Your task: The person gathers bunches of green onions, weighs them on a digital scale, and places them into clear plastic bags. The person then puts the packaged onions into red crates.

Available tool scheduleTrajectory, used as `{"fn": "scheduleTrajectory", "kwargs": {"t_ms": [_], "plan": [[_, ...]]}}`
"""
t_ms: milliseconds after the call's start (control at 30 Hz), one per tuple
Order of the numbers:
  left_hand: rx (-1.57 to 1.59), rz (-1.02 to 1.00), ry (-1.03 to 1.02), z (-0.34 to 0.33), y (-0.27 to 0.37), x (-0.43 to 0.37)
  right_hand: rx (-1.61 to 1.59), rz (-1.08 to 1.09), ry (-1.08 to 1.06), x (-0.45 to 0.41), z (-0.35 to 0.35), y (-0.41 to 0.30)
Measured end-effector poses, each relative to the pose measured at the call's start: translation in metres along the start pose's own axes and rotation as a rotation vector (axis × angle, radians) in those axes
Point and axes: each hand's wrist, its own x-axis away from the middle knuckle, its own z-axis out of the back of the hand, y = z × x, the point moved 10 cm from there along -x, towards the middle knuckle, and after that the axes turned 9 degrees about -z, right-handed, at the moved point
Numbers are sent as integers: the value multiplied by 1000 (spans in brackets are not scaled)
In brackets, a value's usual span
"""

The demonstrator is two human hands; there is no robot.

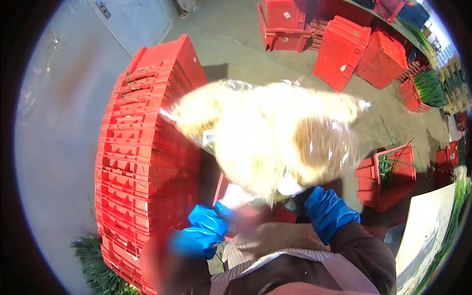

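Note:
Several clear-plastic-wrapped bundles of pale, stringy roots (pixel 250 136), apparently spring onions, fill the middle of the view. Strong sunlight washes out most of their detail, and one on the right (pixel 320 143) lies in brown shade. A small white label with dark marks (pixel 208 137) shows on the left side. From below, my left hand (pixel 236 197), overexposed and pale, grips the load. My right hand (pixel 300 202), in a dark glove, holds its lower right side. The bundles hide most of my fingers. Blue plastic sleeve covers wrap both forearms.
A tall stack of red plastic crates (pixel 125 158) stands close on my left. Beyond are more red crates (pixel 343 51) on the concrete floor (pixel 236 55). At right, a red crate (pixel 396 184) holds some green stalks. Spring onions (pixel 461 195) lie along a pale board (pixel 427 221).

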Motion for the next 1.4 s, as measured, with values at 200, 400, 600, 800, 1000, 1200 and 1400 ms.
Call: {"fn": "scheduleTrajectory", "kwargs": {"t_ms": [200,400,600,800,1000,1200,1400], "plan": [[129,166,-39,-52,-86,32,-114,-173,15,45,5,56],[260,328,-83,-106,-191,52,-237,-278,52,45,1,140],[417,348,-179,-201,-201,98,-439,-320,6,1,-57,215],[665,438,-262,-268,-215,153,-512,-322,18,-60,-92,280],[855,380,-131,-278,-278,132,-168,-186,237,-109,-87,354],[443,626,-549,-305,-385,139,398,-369,234,-176,-78,391],[445,1007,43,-336,-464,169,731,-827,-68,-231,-63,452]]}}
